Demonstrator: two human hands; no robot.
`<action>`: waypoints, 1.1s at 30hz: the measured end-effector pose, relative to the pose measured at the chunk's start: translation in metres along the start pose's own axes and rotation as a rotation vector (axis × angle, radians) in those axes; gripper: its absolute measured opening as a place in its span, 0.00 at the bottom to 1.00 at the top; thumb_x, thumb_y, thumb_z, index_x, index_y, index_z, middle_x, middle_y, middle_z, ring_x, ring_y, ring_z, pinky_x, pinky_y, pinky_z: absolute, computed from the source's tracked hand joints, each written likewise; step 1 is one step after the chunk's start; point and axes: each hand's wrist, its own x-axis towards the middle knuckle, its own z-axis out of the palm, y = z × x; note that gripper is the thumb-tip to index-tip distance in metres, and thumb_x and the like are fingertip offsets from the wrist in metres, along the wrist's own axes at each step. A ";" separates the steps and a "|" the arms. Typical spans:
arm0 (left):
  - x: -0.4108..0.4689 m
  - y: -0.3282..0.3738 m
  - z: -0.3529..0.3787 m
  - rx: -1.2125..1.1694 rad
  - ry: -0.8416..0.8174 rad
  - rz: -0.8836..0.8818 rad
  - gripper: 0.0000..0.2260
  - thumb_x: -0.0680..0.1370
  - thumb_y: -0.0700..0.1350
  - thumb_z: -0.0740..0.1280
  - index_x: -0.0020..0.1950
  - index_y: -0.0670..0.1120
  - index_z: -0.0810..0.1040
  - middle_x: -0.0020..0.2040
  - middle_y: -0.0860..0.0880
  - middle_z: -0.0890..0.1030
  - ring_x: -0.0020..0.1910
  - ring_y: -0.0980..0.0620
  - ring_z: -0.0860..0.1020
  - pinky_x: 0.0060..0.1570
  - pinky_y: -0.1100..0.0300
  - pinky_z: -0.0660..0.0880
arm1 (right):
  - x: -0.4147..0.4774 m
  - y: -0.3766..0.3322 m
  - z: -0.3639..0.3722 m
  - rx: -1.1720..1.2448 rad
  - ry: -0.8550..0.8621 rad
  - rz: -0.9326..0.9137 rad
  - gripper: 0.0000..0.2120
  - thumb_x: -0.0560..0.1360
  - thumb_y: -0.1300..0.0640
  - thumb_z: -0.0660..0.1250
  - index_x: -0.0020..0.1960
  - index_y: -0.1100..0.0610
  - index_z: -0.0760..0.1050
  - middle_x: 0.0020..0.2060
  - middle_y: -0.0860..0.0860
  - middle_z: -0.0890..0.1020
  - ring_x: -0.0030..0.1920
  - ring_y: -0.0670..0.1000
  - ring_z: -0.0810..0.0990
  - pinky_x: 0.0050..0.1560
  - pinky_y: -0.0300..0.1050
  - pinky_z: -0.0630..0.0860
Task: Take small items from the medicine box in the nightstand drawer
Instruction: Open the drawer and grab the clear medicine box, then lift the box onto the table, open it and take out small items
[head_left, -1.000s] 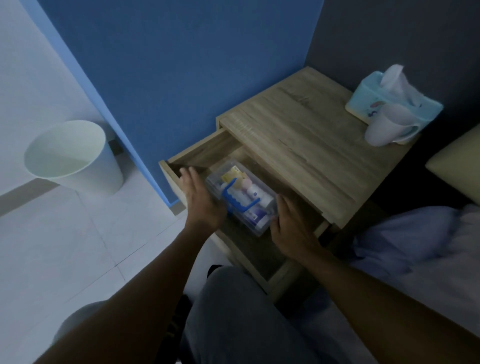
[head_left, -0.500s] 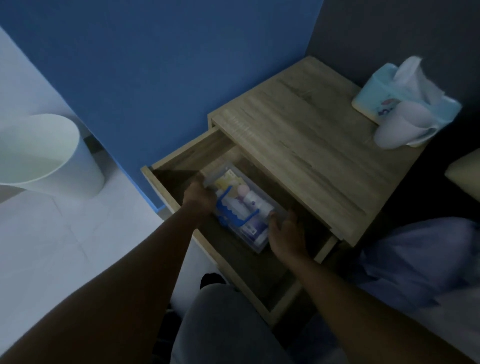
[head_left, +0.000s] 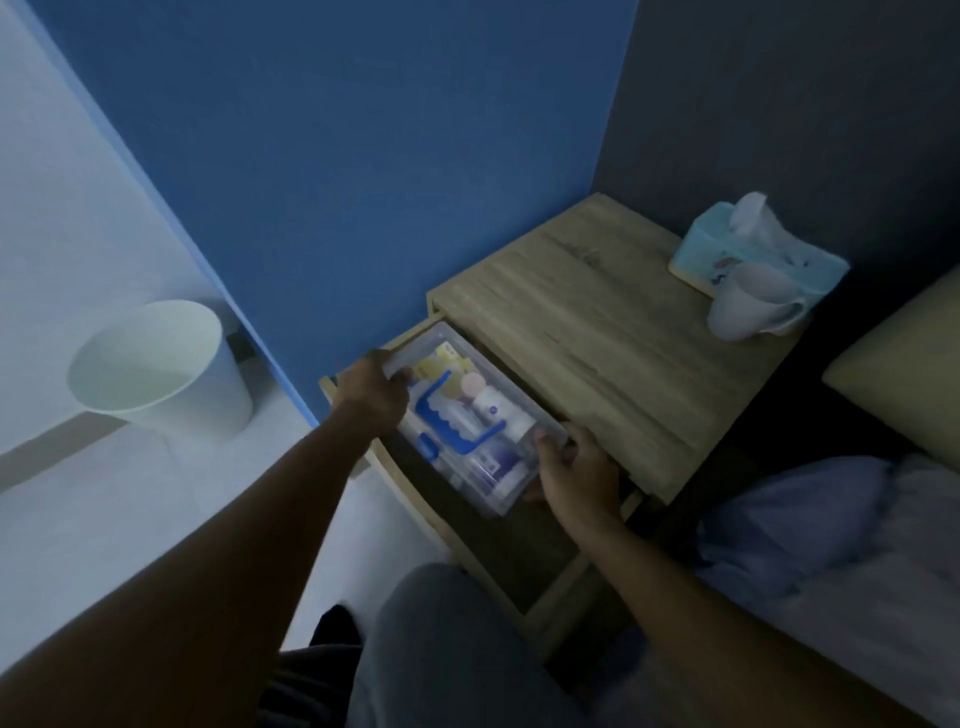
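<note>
A clear plastic medicine box (head_left: 498, 483) with a blue handle (head_left: 452, 423) on its lid is held over the open wooden nightstand drawer (head_left: 540, 608). Small bottles and packets show through the lid. My left hand (head_left: 371, 392) grips the box's far left end. My right hand (head_left: 576, 470) grips its near right end. The box sits raised above the drawer's dark inside, its far corner level with the nightstand top (head_left: 597, 332).
A blue tissue box (head_left: 753, 254) and a white mug (head_left: 748, 306) stand at the far right of the nightstand top. A white waste bin (head_left: 156, 364) stands on the floor at left, by the blue wall. A bed with bedding (head_left: 831, 519) lies at right. My knee (head_left: 457, 649) is below the drawer.
Both hands closed on the ends of the medicine box and lifted it up out of the drawer. The view also tilted upward.
</note>
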 end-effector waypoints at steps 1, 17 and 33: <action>0.000 0.009 -0.008 0.023 0.020 0.011 0.16 0.80 0.48 0.65 0.65 0.43 0.73 0.60 0.41 0.78 0.56 0.41 0.79 0.59 0.46 0.77 | 0.000 -0.010 -0.005 0.008 -0.007 -0.010 0.16 0.78 0.43 0.66 0.62 0.49 0.75 0.50 0.51 0.84 0.41 0.49 0.87 0.40 0.53 0.86; 0.064 0.118 0.014 -0.057 -0.001 0.140 0.19 0.78 0.45 0.66 0.65 0.35 0.74 0.61 0.34 0.79 0.58 0.35 0.80 0.58 0.44 0.79 | 0.115 -0.130 -0.071 -0.145 0.155 -0.148 0.22 0.76 0.49 0.63 0.66 0.61 0.75 0.57 0.61 0.83 0.47 0.56 0.86 0.42 0.49 0.84; 0.095 0.099 0.070 -0.186 0.043 0.168 0.22 0.80 0.50 0.63 0.71 0.41 0.71 0.66 0.40 0.77 0.61 0.39 0.79 0.63 0.46 0.76 | 0.168 -0.105 -0.078 -0.406 0.202 -0.251 0.28 0.80 0.43 0.63 0.73 0.58 0.67 0.65 0.59 0.77 0.42 0.42 0.77 0.29 0.20 0.67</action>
